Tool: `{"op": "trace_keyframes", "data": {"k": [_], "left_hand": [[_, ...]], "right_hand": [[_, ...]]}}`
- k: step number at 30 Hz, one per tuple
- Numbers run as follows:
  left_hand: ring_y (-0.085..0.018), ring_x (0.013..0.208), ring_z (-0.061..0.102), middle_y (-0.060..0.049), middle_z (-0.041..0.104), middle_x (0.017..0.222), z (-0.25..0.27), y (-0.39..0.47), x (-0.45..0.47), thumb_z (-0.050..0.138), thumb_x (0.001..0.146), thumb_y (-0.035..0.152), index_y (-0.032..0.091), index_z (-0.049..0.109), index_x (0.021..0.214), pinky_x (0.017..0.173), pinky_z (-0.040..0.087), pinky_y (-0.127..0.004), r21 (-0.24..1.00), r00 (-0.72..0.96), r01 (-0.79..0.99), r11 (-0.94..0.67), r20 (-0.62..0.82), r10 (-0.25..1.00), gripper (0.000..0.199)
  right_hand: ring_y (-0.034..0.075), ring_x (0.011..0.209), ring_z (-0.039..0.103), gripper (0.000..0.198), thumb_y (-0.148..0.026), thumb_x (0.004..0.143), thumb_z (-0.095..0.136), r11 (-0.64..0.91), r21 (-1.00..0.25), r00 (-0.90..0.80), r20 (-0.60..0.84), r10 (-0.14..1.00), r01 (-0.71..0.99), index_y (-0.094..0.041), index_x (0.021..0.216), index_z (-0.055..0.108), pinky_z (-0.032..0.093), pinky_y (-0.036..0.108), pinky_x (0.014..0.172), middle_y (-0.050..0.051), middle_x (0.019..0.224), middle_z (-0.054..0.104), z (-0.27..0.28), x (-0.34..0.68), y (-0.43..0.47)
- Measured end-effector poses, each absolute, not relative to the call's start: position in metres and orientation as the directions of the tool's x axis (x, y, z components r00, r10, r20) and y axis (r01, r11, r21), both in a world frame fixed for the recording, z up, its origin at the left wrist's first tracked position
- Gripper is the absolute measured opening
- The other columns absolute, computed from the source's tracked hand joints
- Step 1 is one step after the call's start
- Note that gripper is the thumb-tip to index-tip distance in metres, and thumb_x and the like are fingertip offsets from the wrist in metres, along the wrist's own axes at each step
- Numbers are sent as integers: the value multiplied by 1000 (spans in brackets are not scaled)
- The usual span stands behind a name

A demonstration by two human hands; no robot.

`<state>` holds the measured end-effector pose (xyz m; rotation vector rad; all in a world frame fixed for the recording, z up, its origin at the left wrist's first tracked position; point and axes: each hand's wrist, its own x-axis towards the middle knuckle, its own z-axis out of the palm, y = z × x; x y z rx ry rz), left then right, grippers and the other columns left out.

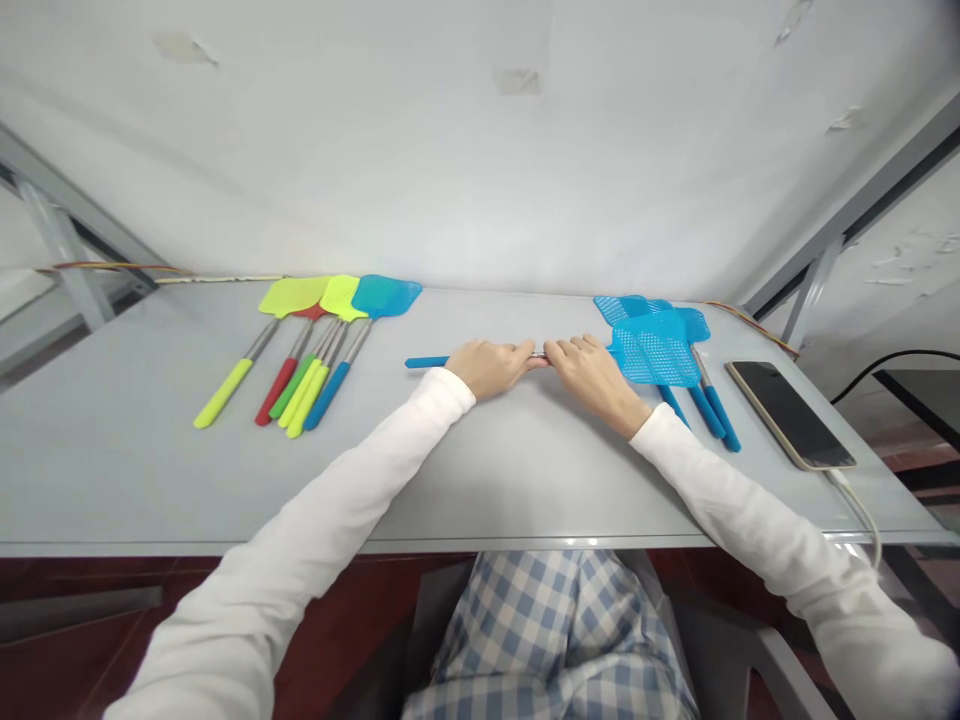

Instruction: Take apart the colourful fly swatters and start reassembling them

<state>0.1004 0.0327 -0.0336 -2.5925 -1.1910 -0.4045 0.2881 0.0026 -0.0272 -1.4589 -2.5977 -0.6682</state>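
Observation:
A blue fly swatter (pixel 654 350) lies crosswise in my two hands, low over the grey table. My left hand (pixel 491 368) is closed around its rod near the handle, and the blue handle end sticks out to the left. Around the rod nearer the head, my right hand (pixel 589 372) is closed too. A short piece of metal rod shows between the hands; the rest of it is hidden by my fingers. The swatter's perforated blue head extends right, overlapping several other blue fly swatters (pixel 721 418) lying on the table.
On the left lie several fly swatters with yellow, red, green and blue handles (pixel 225 393), heads toward the wall. A phone (pixel 791 412) with a white cable (pixel 859 500) rests at the right. The grey table (pixel 150 480) meets a white wall behind.

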Motion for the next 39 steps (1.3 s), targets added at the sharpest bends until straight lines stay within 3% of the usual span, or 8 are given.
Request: {"op": "trace_keyframes", "data": {"k": [6,9,12,16,21,24,29,39], "left_hand": [[-19,56,63,-12,71,73,-36,39,97,26,94,60,19,66,89,52,32,-29,-116,595,789,-603,389,703,58],[-19,61,64,-10,72,75,-38,47,86,29,94,60,20,66,89,53,30,-28,-118,563,814,-569,401,722,54],[-20,67,66,-10,73,79,-39,55,72,32,94,57,20,66,90,54,29,-27,-90,507,848,-523,431,747,50],[-21,70,67,-9,73,75,-40,62,56,36,92,60,21,68,89,53,28,-28,-52,465,861,-506,481,743,51],[-20,69,67,-7,72,72,-43,67,44,38,92,60,22,70,90,54,30,-29,-24,446,857,-515,537,716,50],[-19,70,67,-7,74,75,-44,68,39,37,92,58,22,70,91,54,31,-29,-19,451,850,-526,542,709,49],[-20,72,68,-8,75,85,-45,69,38,35,94,56,22,70,93,54,32,-28,-21,486,833,-554,506,712,49],[-21,76,69,-9,75,97,-44,47,74,33,97,47,23,68,109,55,37,-28,-28,583,768,-640,445,680,44]], "right_hand": [[24,80,56,30,-21,100,28,470,328,-562,296,773,819,-15,96,58,33,34,74,11,86,64,-27,286,6],[28,100,57,29,-22,98,32,405,352,-522,363,772,844,-14,102,59,37,39,84,17,102,64,-25,293,7],[32,129,44,28,-22,96,39,323,346,-458,448,768,881,-13,112,59,33,46,102,20,127,56,-23,306,7],[34,141,29,45,-39,94,47,318,271,-416,524,743,909,-23,136,46,28,52,108,16,149,37,-21,323,9],[41,141,25,74,-56,88,51,251,63,-234,628,742,966,-19,148,27,27,61,105,23,150,31,-29,342,22],[37,136,34,87,-65,84,49,340,-163,-156,655,739,926,-11,147,20,36,51,103,27,146,32,-41,352,33],[25,119,50,74,-61,83,54,442,-485,-100,581,808,754,-19,137,25,46,39,94,17,135,44,-53,356,41],[26,121,46,62,-55,84,54,477,-533,-141,552,822,699,-20,129,31,42,42,99,16,131,46,-34,323,19]]}}
